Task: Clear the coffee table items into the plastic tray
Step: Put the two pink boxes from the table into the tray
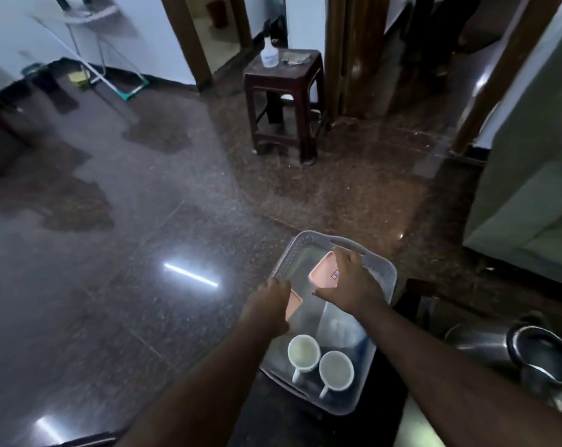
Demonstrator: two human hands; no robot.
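Observation:
The grey perforated plastic tray sits low in the middle, on a dark surface. Two white mugs stand side by side in its near end, handles toward me. My right hand reaches into the far end with fingers curled over a pink plate that has a small sticker. My left hand grips the tray's left wall, and a second pink piece shows just beside its fingers. Something clear and blurred lies in the tray's middle.
Steel pots stand close on the right of the tray. A brown stool with a spray bottle stands ahead on the polished stone floor. A pale green cabinet fills the right side. A mop leans at the far left.

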